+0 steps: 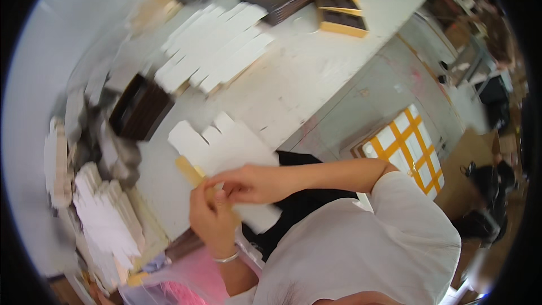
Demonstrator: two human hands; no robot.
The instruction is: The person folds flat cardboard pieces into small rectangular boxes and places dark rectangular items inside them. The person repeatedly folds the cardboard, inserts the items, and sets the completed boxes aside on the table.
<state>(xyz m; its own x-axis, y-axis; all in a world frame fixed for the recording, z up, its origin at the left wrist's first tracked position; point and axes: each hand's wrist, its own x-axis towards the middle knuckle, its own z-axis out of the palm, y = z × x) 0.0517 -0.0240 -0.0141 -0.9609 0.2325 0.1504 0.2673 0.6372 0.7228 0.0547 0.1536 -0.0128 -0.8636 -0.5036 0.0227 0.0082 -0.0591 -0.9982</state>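
Over the near edge of the table, my hands meet on a narrow yellow card strip (pixel 189 171). My left hand (pixel 212 217), with a bracelet at its wrist, wraps its fingers round the strip's lower part. My right hand (pixel 248 183) comes across from the right, its bent fingers closed on the strip beside my left thumb. The strip's middle is hidden by the fingers, and some blur softens its outline. Beneath the hands lies a white flat cardboard box blank (pixel 234 147) with notched flaps; part of it shows below my right wrist.
More white box blanks (pixel 212 48) lie farther back, with another stack (pixel 104 214) at left. Dark brown boxes (pixel 141 107) and yellow-edged trays (pixel 343 20) stand on the table (pixel 305 79). A white carton with yellow tape (pixel 409 147) stands at right; a pink-filled plastic bag (pixel 186 282) sits below.
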